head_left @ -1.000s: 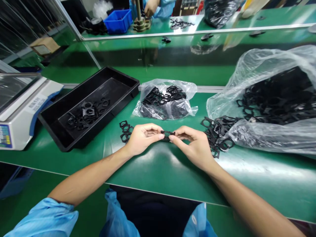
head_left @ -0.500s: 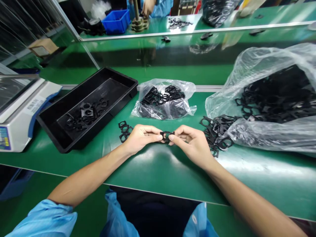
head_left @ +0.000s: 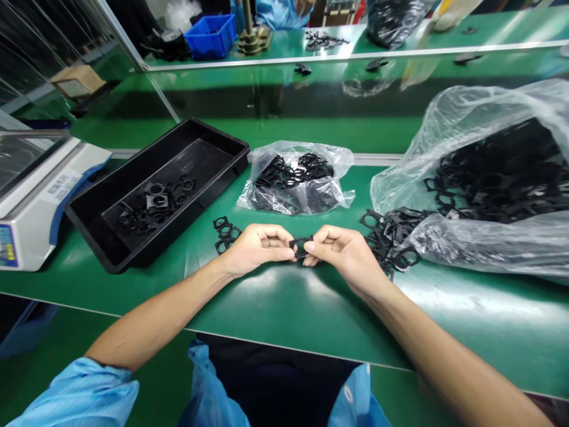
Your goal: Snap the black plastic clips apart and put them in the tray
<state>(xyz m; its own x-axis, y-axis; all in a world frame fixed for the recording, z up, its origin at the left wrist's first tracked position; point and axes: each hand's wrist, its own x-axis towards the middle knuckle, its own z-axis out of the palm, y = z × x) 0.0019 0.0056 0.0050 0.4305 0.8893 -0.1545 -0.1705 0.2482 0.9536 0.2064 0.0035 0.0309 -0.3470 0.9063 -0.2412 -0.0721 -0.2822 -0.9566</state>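
Between my two hands, just above the green table [head_left: 284, 314], is a small black plastic part [head_left: 301, 244] with a round opening. My left hand [head_left: 262, 244] pinches its left end between thumb and fingers. The right end sits in the pinch of my right hand [head_left: 335, 249]. Several black ring-shaped parts [head_left: 225, 230] lie beside my left hand. A loose pile of black plastic parts [head_left: 393, 234] spills out to the right of my right hand. Fingertips hide some of the held part.
A black tray [head_left: 222, 172] with parts inside stands on the left, beside a white scale [head_left: 40, 196]. Behind my hands lies a clear bag of black rings [head_left: 296, 178]. A large clear bag [head_left: 498, 178] fills the right. Across the divider are a blue bin [head_left: 210, 37] and a co-worker's sleeve [head_left: 280, 15].
The held part has tilted slightly, and my fingers have shifted a little on it. Across the divider, the co-worker's hand has moved to the right, away from the metal post.
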